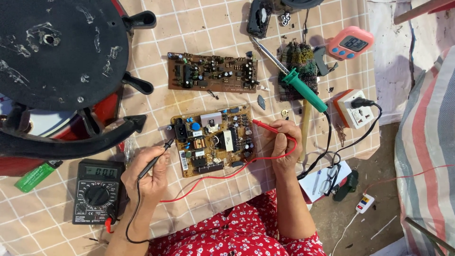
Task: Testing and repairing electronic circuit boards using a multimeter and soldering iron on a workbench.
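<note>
The black fan base fills the frame from 9 to 11 o'clock, over a red housing. On the checked cloth a long brown board lies at 12 o'clock, and just below it, at centre, sits the tan board that both hands work on. A green soldering iron lies at 2 o'clock, with a pink timer above it and a white socket beside its cord. The meter sits at 8 o'clock, a green lighter further left.

The left hand is closed pen-fashion around the black probe; its tip points up toward the board's left edge at 9 o'clock, near the black inlet socket, though whether it touches metal is hard to tell from here. The right hand pinches the red probe between thumb and fingers, tip aimed at the board's right side at 3 o'clock, just beside the dark capacitors.

For a good reading, I judge that each tip should rest firmly on one bare contact only, held steady without sliding onto neighbouring parts, with fingers kept behind the probe guards. The board lies between the two hands, apart from the fingers themselves; only the probes reach it.
</note>
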